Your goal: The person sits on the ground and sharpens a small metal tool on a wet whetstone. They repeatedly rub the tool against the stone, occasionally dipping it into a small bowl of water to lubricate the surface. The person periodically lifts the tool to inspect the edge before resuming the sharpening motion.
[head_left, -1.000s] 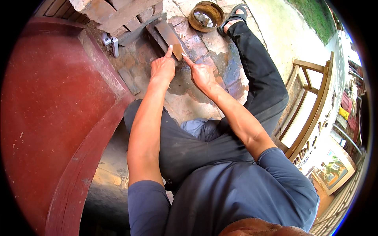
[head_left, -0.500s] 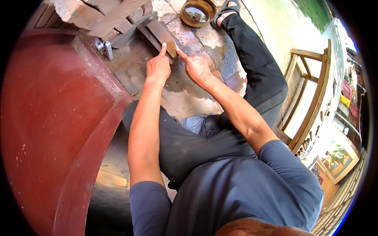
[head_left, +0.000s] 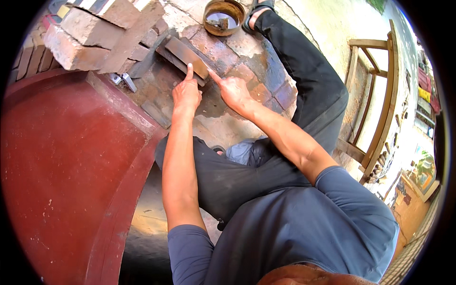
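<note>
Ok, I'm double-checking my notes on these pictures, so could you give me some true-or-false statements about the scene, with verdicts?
1. The left hand has its index finger extended over the flat brown block. True.
2. The right hand wears a glove. False: the right hand is bare.
3. The round bowl stands to the block's left. False: the bowl is to its right, farther from the person.
4. Bricks are stacked left of the block. True.
5. The large curved surface at left is green. False: the curved surface is red.

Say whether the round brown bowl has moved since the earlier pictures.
No: the round brown bowl sits by the same pale paving slab; only the view has shifted.
</note>
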The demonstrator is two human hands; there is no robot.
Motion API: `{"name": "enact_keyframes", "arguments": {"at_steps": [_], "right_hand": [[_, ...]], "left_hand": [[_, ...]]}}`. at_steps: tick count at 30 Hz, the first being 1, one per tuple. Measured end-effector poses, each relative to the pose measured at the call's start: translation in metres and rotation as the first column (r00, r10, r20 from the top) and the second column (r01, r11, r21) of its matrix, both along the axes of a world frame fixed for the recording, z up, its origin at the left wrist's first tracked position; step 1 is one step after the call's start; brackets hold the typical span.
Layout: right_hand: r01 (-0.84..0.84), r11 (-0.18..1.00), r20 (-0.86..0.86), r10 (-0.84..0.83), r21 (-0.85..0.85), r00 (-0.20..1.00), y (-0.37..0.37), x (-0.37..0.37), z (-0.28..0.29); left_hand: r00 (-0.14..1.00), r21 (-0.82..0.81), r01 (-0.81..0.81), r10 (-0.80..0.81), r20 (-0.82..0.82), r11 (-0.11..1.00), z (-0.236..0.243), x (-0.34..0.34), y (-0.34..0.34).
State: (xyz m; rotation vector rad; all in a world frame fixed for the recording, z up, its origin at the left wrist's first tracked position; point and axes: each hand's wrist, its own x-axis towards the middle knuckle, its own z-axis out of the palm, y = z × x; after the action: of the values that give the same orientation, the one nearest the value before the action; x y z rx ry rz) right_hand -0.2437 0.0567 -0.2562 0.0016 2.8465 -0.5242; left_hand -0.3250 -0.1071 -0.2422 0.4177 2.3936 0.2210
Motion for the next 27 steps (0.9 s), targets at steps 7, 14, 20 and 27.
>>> {"name": "enact_keyframes", "arguments": {"at_steps": [7,14,20,27], "right_hand": [[0.028,0.999,0.025,-0.027,-0.030,0.999,-0.001,0.003,0.005],[0.017,1.000,-0.038,-0.018,-0.020,0.999,-0.002,-0.007,-0.001],[0.027,0.999,-0.001,-0.027,-0.030,1.000,-0.003,-0.002,0.004],[0.035,0.999,0.042,-0.034,-0.040,0.999,-0.003,0.009,0.007]], "left_hand": [[0.999,-0.009,0.042,-0.042,0.005,0.999,-0.005,0.006,-0.002],[1.000,0.009,0.030,-0.030,0.000,1.000,-0.004,0.007,0.003],[0.999,0.028,-0.045,0.044,0.030,0.999,0.002,0.005,0.001],[0.999,-0.006,-0.027,0.028,0.029,1.000,0.000,0.003,-0.001]]}}
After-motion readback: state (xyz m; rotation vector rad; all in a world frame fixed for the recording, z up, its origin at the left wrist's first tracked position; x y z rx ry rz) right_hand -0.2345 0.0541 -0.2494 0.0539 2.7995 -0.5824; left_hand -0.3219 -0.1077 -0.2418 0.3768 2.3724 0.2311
